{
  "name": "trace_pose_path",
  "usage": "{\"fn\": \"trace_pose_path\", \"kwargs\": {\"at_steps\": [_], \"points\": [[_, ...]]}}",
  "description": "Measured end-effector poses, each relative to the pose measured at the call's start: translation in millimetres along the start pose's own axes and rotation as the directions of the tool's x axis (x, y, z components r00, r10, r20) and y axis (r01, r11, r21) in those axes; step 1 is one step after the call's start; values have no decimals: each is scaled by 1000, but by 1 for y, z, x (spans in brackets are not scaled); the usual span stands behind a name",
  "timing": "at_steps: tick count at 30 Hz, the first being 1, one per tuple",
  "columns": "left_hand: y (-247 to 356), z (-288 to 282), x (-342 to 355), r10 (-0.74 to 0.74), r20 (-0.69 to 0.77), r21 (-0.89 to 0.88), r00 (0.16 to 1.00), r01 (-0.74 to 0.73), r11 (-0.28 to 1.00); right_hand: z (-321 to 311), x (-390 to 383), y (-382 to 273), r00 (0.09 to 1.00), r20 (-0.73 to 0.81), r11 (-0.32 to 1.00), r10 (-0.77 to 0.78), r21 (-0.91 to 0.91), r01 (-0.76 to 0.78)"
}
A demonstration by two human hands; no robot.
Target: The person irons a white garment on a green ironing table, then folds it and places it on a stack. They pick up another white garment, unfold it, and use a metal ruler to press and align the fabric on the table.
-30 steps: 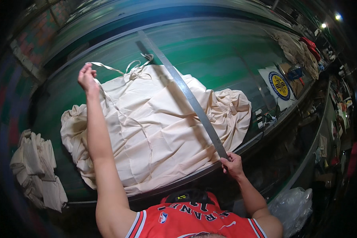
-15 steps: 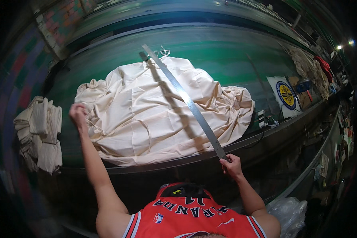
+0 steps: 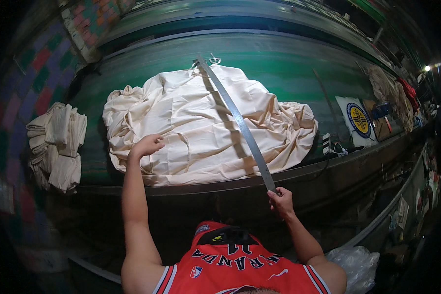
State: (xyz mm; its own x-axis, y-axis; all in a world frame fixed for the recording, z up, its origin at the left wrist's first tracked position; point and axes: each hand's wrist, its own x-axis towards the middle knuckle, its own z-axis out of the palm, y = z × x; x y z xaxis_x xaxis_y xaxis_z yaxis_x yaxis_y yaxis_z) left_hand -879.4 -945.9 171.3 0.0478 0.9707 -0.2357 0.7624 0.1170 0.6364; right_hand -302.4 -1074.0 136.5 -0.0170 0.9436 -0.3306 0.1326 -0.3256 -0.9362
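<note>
A big pale cream cloth [image 3: 181, 117] lies rumpled over the green table, bunched at its left and right ends. Diagonally across it runs a long flat metal ruler [image 3: 240, 123], casting a dark shadow on the fabric. Its near end, past the table's front edge, is gripped by my right hand [image 3: 281, 202], fingers closed round it. The far end is beside the thin ties [image 3: 214, 61] at the cloth's top. Over the cloth's front left part is my left hand [image 3: 148, 146], with loosely bent fingers and nothing visible in them; whether it touches the fabric I cannot tell.
Folded cream cloths [image 3: 59, 142] are piled at the table's left end. To the right lie a white sheet with a round blue and yellow emblem [image 3: 358, 120] and a white power strip [image 3: 327, 144] with cables. A clear plastic bag [image 3: 355, 267] sits at the lower right.
My left hand has moved right, from the cloth's left edge to over its front part. The ruler stays in my right hand, at nearly the same slant. The view has shifted slightly.
</note>
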Motion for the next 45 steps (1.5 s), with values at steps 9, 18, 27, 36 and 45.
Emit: {"fn": "trace_pose_path", "kwargs": {"at_steps": [9, 18, 27, 36, 45], "points": [[41, 19, 192, 212, -312, 31, 926, -213, 977, 5, -5, 5, 996, -90, 1000, 19, 13, -18], [74, 5, 344, 207, -362, 263, 909, -114, 958, 33, 15, -2, 983, -128, 991, 128, 53, -122], [80, -3, 390, -27, -242, 439, 970, 134, 888, 33, 22, -9, 982, -153, 994, 107, 26, -104], [27, -45, 408, -60, -601, 74, 797, 131, 989, 6, -11, -13, 991, -126, 998, 49, -32, -54], [26, -115, 387, -489, -615, -786, 618, -523, 328, -43, -84, 21, 993, -116, 991, -13, -137, -3]]}}
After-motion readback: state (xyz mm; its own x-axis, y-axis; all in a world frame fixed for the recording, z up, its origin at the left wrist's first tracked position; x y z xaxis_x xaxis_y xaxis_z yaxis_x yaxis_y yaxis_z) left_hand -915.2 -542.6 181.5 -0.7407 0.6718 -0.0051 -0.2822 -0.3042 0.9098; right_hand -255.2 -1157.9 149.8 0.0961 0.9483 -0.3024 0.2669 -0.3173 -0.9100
